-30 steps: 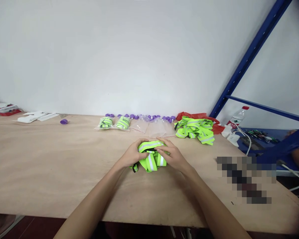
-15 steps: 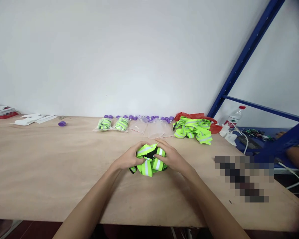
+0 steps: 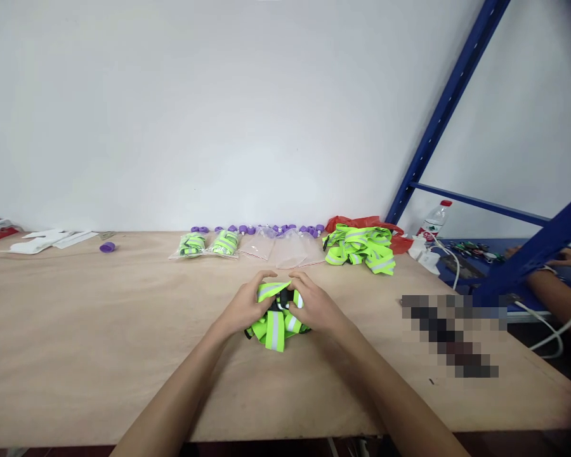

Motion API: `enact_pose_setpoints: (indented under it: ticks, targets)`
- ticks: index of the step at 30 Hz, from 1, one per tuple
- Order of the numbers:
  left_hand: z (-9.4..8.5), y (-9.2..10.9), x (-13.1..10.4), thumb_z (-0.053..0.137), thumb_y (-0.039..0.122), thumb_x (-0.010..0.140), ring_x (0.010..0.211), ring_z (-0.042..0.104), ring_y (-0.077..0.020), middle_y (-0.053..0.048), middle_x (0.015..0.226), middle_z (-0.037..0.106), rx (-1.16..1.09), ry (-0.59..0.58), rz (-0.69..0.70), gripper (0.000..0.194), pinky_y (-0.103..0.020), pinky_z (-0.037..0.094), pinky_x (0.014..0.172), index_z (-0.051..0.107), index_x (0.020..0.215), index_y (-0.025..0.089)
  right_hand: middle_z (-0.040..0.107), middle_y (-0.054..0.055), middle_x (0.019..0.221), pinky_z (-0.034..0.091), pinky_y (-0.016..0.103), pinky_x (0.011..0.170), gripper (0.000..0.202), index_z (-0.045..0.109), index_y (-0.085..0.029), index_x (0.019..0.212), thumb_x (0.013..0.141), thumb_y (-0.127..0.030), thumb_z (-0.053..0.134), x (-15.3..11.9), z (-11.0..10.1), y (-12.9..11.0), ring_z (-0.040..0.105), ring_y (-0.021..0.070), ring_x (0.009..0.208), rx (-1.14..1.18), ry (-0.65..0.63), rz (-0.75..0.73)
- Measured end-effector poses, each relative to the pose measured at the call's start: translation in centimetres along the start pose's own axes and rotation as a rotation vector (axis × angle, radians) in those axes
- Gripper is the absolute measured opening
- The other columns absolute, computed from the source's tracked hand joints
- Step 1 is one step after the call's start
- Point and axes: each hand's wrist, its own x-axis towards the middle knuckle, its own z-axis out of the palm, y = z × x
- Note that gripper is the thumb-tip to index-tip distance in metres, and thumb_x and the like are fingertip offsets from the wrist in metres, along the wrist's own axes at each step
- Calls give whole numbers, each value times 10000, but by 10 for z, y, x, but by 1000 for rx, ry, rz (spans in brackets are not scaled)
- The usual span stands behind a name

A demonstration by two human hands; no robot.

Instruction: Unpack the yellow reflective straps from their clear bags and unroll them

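Observation:
A bunched neon-yellow reflective strap harness (image 3: 275, 330) with silver stripes and black fittings sits between my hands, just above or on the wooden table. My left hand (image 3: 248, 304) grips its left side, thumb on the near face and fingers curled behind. From the right, my right hand (image 3: 318, 304) holds it the same way, the thumb near a black buckle (image 3: 283, 298) in the middle. One strap end hangs toward me. Fingertips behind the bundle are partly hidden.
Behind lie two clear bags of folded harnesses (image 3: 224, 243), flat plastic bags (image 3: 292, 249), several purple caps (image 3: 280, 228) and a loose harness pile (image 3: 361, 244) on red plastic. A blue metal frame (image 3: 438, 114) and a bottle (image 3: 434, 219) stand right. Another person's arm (image 3: 559, 292) shows beyond.
The camera view has shifted slightly. My hands have closed in on the bundle, the black buckle shows more plainly, and the front strap hangs lower.

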Motion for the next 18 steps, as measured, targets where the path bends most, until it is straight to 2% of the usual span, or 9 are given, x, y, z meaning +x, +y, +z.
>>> enact_pose_setpoints:
  ticks: [3, 7, 9, 11, 13, 15, 18]
  targets:
    - [-12, 2, -1, 574, 197, 801, 1076, 655, -256, -65, 1198, 694, -53, -43, -57, 527, -348, 518, 897, 506, 1322, 222, 610, 107, 1292, 477, 446, 1025, 317, 653, -237, 1035, 764, -90, 582, -1, -9, 4, 578, 286, 1243, 91, -36, -15]
    - [-29, 5, 0, 564, 194, 742, 913, 655, -229, -33, 987, 702, -127, 11, -109, 382, -304, 514, 761, 598, 1122, 197, 619, 77, 1347, 399, 433, 1101, 298, 676, -254, 1012, 747, -134, 616, 0, -17, 3, 543, 273, 1304, 386, 72, -24]
    - [-35, 7, 1, 581, 207, 712, 845, 645, -214, -19, 916, 682, -302, 37, -145, 296, -290, 502, 723, 615, 1005, 191, 638, 75, 1334, 400, 429, 1087, 268, 660, -246, 992, 730, -185, 670, 2, -16, 0, 555, 282, 1284, 618, 93, 20]
    - [-37, 8, 2, 619, 220, 682, 725, 633, -189, -5, 839, 663, -586, 8, -207, 313, -273, 487, 651, 601, 994, 192, 654, 72, 1311, 420, 412, 1050, 279, 650, -237, 990, 719, -237, 716, 3, -14, -4, 568, 287, 1249, 841, 95, 71]
    - [-35, 8, 2, 669, 227, 667, 617, 601, -157, 10, 772, 638, -847, 1, -229, 396, -250, 459, 580, 590, 1054, 198, 661, 59, 1288, 434, 388, 1009, 306, 656, -234, 990, 697, -254, 742, 4, -9, -8, 573, 284, 1209, 994, 130, 124]
    - [-27, 7, 3, 702, 255, 699, 606, 594, -140, 20, 784, 631, -990, 61, -196, 445, -240, 460, 579, 578, 1125, 220, 649, 44, 1292, 435, 373, 990, 334, 659, -236, 1003, 684, -252, 756, 3, -1, -14, 568, 278, 1193, 1092, 161, 172]
    - [-7, 4, 4, 664, 345, 809, 717, 645, -161, 11, 897, 659, -901, 260, -100, 432, -264, 508, 666, 552, 1216, 255, 620, 41, 1303, 447, 378, 989, 423, 618, -253, 1116, 729, -332, 770, 0, 16, -30, 572, 268, 1190, 1228, 76, 215]
